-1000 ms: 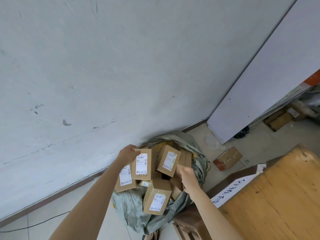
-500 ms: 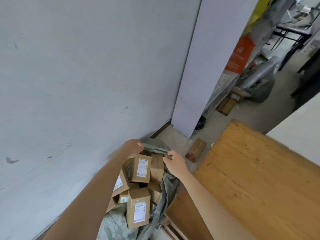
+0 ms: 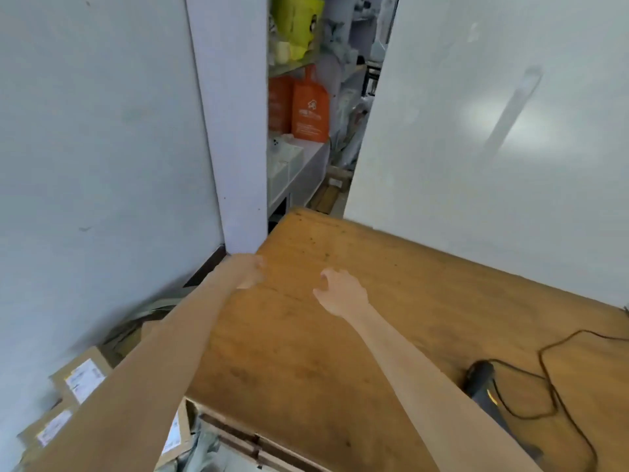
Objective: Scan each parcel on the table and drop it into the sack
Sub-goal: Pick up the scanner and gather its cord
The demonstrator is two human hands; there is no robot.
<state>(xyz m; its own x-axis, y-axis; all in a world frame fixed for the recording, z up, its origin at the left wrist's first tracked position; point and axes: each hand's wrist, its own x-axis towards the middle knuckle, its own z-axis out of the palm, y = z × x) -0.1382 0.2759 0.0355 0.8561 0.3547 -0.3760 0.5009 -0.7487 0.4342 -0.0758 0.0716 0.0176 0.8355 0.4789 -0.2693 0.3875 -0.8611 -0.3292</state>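
Parcels with white labels lie at the lower left, piled in the grey-green sack on the floor between the wall and the table's left edge; these are the only parcels in view. Moving to the right, the left hand hangs over the left edge of the wooden table, with the arm stretched long and almost straight above the sack. This hand is blurred; its fingers look loosely bent and I see nothing in them. The right hand floats over the middle of the table, palm down, fingers lightly curled and apart, pinching nothing, the forearm running back toward the lower right. Farther right, a black scanner lies on the table, partly behind that forearm, and its cable makes loops beside it. I judge the step in hand is to go for the next parcel and the scanner. To do it well, the right hand, which is nearer, should take the scanner by its handle without hooking the cable, while the left brings a parcel with its label turned up.
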